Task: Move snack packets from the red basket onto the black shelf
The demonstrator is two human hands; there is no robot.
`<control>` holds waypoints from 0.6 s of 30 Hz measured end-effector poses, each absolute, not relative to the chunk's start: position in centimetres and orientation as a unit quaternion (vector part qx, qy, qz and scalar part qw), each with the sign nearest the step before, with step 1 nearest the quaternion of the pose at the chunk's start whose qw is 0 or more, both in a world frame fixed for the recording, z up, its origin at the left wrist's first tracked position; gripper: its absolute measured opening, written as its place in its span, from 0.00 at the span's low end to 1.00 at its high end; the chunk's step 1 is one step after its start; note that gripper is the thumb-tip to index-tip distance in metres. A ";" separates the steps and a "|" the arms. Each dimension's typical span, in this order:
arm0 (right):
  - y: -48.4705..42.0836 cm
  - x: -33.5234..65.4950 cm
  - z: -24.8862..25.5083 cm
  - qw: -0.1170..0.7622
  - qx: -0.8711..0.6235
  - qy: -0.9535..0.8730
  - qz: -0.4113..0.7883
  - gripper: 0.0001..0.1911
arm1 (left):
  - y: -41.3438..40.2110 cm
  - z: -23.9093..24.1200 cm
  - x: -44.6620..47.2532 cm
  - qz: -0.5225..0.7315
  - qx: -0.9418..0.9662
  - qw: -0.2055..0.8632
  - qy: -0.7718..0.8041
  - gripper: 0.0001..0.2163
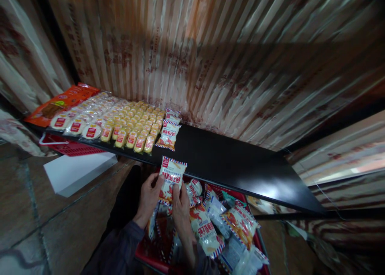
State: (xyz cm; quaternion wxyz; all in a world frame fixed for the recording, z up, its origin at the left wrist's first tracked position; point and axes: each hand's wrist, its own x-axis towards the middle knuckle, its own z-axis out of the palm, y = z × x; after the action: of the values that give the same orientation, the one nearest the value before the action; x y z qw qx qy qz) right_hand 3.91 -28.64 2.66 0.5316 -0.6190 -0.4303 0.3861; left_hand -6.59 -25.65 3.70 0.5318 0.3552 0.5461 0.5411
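Observation:
Between my two hands is a white snack bag (172, 170) with red lettering and striped ends, held upright at the front edge of the black shelf (216, 154). My left hand (150, 195) grips its left side, thumb on the front. On the lower right, my right hand (180, 207) pinches the bag with the thumb in front. Just beyond, a matching snack bag (168, 135) lies on the shelf, with others of the kind behind it. Below my hands, a red basket (144, 249) holds several loose snack bags (204, 229), some showing their backs.
Left of the bags stand rows of small yellow wrapped cakes (132, 138), then round white wrapped pastries (76, 126) and an orange package (63, 100). Under the shelf's left end are another red basket (75, 146) and a white box (81, 170). A patterned curtain (192, 58) hangs behind.

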 end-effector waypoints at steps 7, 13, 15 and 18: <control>-26.9 3.9 2.8 0.518 -0.620 -0.436 0.397 0.25 | -24.2 3.6 -6.7 0.551 0.348 0.530 0.543 0.21; -25.4 4.1 2.6 0.504 -0.630 -0.456 0.375 0.26 | -23.1 3.2 -6.6 0.556 0.364 0.514 0.543 0.19; -25.1 4.1 2.6 0.504 -0.630 -0.454 0.378 0.27 | -22.8 2.8 -6.7 0.555 0.379 0.503 0.543 0.19; -24.8 4.2 2.5 0.510 -0.624 -0.451 0.383 0.26 | -22.6 2.2 -6.9 0.555 0.392 0.485 0.550 0.19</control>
State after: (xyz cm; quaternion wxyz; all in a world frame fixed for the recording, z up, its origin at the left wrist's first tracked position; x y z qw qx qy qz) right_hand 4.17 -24.82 2.54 0.5104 -0.6240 -0.4508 0.3833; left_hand -6.90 -22.56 2.23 0.4851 0.3923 0.5503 0.5550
